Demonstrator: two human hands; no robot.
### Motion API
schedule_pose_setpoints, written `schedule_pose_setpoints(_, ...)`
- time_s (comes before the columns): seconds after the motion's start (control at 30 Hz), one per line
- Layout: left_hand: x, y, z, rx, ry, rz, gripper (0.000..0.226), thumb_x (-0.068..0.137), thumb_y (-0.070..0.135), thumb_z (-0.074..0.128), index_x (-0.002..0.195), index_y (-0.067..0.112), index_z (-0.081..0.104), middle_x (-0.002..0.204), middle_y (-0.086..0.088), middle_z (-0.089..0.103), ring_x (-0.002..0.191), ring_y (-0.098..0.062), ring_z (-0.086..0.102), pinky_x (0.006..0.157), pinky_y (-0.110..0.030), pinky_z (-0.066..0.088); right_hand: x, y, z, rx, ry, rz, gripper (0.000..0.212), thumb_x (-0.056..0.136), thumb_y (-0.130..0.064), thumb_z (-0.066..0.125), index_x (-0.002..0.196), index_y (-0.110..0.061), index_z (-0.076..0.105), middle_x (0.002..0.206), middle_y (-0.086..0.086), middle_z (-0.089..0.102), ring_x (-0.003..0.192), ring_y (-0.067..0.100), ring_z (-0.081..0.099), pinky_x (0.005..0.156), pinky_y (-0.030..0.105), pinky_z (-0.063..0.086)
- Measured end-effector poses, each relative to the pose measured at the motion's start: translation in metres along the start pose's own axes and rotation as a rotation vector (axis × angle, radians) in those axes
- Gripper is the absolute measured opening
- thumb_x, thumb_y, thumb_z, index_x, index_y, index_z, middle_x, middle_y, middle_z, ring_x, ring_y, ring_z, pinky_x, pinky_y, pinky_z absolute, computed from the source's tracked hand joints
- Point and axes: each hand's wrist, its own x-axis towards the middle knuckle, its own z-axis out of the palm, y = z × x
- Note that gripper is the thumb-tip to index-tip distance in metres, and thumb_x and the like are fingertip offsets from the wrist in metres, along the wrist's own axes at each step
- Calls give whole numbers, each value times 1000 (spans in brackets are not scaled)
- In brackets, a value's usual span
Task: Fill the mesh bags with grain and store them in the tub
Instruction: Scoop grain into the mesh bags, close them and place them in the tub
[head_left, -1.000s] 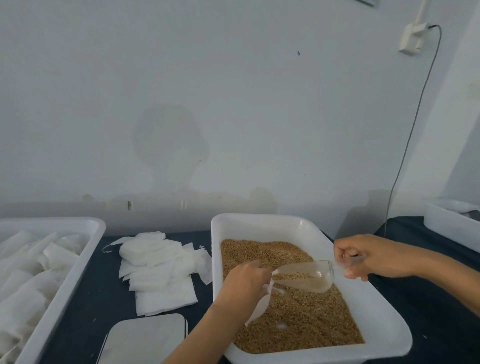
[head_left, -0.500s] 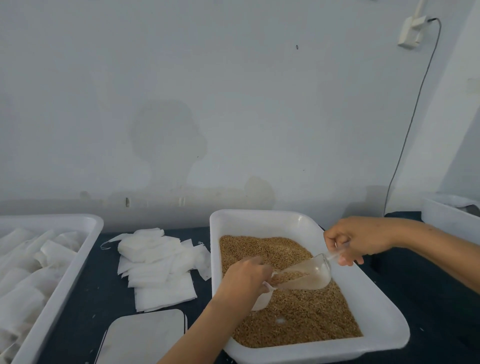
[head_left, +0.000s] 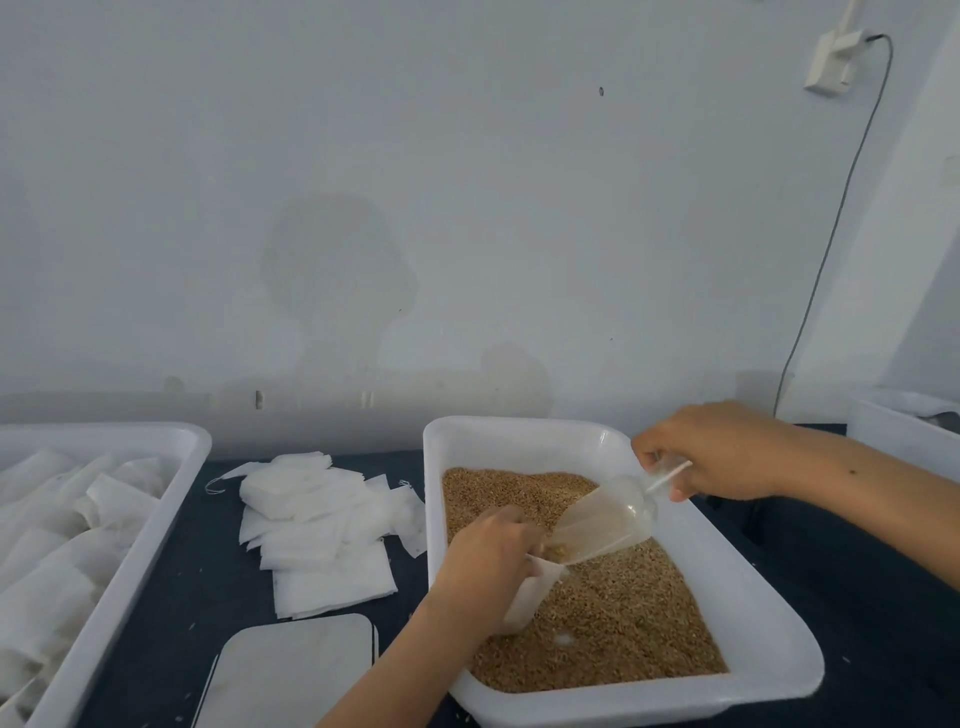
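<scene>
A white tub (head_left: 769, 618) in front of me holds brown grain (head_left: 623, 623). Over the grain my left hand (head_left: 488, 566) grips a white mesh bag (head_left: 535, 592) with its mouth turned up. My right hand (head_left: 722, 452) holds a clear plastic scoop (head_left: 608, 519) by its handle. The scoop is tilted down to the left, its lip at the bag's mouth, with a little grain at the lip. A second white tub (head_left: 130, 561) at the left holds several filled white bags (head_left: 47, 551).
A loose pile of flat empty mesh bags (head_left: 322, 530) lies on the dark table between the two tubs. A white flat lid or scale plate (head_left: 291, 675) sits at the near edge. Another white container (head_left: 904, 431) stands at the far right. A wall runs close behind.
My right hand rose and tipped the scoop steeper towards the bag. The grain in the scoop slid down to its lip. The left hand stayed over the grain with the bag.
</scene>
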Motion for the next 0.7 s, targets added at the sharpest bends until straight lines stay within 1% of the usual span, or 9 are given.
schedule_pose_setpoints(0.07,-1,-1,0,-59,37,-42,16,92,26,57,101,15,63,109,4,51,102,-11,50,85,-21,42,-3,0,3,-40,87,-21,22,88,-27,62,85,-35,41,86,-13,57,77,8,53,61,25,38)
schedule_pose_setpoints(0.13,-1,-2,-1,-103,82,-60,13,92,25,58,97,13,62,109,6,48,97,-9,51,85,-20,43,-6,2,5,-62,149,-31,27,89,-25,59,80,-37,36,86,-10,60,80,12,57,69,29,45)
schedule_pose_setpoints(0.2,-1,-2,-3,-161,131,-68,9,92,21,59,89,12,58,104,7,47,88,-8,49,78,-18,41,-8,7,6,-52,186,-17,31,89,-27,58,76,-39,33,79,-11,55,78,11,55,68,29,44)
schedule_pose_setpoints(0.27,-1,-3,-5,-228,165,-96,14,92,17,58,80,14,51,93,8,47,74,-6,44,68,-16,35,-11,14,7,-9,190,5,24,90,-31,58,84,-39,36,78,-16,50,79,9,54,64,24,40)
schedule_pose_setpoints(0.4,1,-8,-11,-442,165,-231,16,94,15,53,80,14,48,70,6,45,63,-8,39,58,-19,31,-15,27,15,128,158,118,19,88,-34,59,87,-36,41,82,-14,51,80,10,53,62,23,36)
schedule_pose_setpoints(0.47,1,-10,-16,-621,172,-272,18,96,10,49,79,14,47,71,3,44,66,-9,38,61,-21,31,-15,31,23,215,144,180,19,89,-34,59,83,-33,41,85,-10,55,80,11,54,64,25,37)
schedule_pose_setpoints(0.53,1,-12,-22,-883,178,-324,19,98,10,45,79,12,47,78,-1,47,72,-13,44,67,-25,37,-14,30,33,248,124,219,17,90,-34,58,83,-29,43,85,-9,56,78,10,52,61,23,34)
schedule_pose_setpoints(0.6,2,-14,-26,-1163,149,-380,21,100,16,43,80,11,46,80,-2,49,73,-14,47,67,-29,43,-13,26,44,247,95,243,17,91,-35,55,84,-27,43,82,-12,52,78,10,50,59,22,31)
schedule_pose_setpoints(0.7,3,-18,-29,-1515,109,-420,25,100,16,40,76,12,47,81,-3,54,73,-15,51,66,-28,42,-11,18,59,263,46,236,20,92,-36,55,83,-26,40,81,-13,46,76,8,49,57,21,29)
